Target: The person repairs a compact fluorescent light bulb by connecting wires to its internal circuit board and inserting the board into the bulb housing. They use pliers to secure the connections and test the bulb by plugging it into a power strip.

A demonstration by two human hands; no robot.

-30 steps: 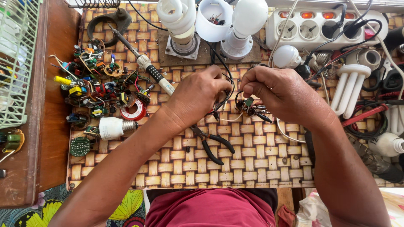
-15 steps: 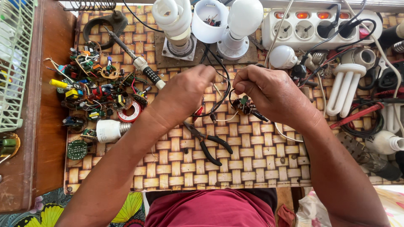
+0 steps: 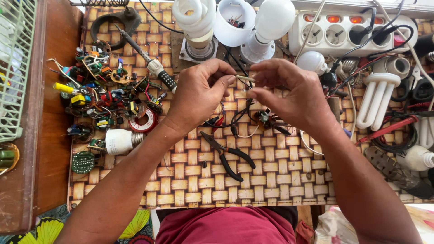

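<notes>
Left hand [image 3: 199,97]: raised over the woven mat [image 3: 181,180], thumb and forefinger pinched together on one end of a thin pale wire [image 3: 244,78].
Right hand [image 3: 289,92]: facing the left, fingertips closed on the other end of the same wire, so the short piece is stretched level between the two hands (held up off the clutter, probably to see its tip better).
Wire: in the air between the hands, just above a small circuit board [image 3: 264,118]; whether it runs down to that board I cannot tell, since the fingers hide it.
Pliers [image 3: 228,153]: lying on the mat just below the hands, handles splayed, within easy reach of either hand.
Soldering iron [image 3: 147,58]: resting slantwise at the upper left, tip pointing away from the hands.
Loose parts [image 3: 99,97]: a heap of small boards and coils kept to the left, apart from the working spot.
Lamps: a spiral bulb [image 3: 196,20] and a round white bulb [image 3: 271,22] stand upright at the far edge, beside a power strip [image 3: 343,31].
</notes>
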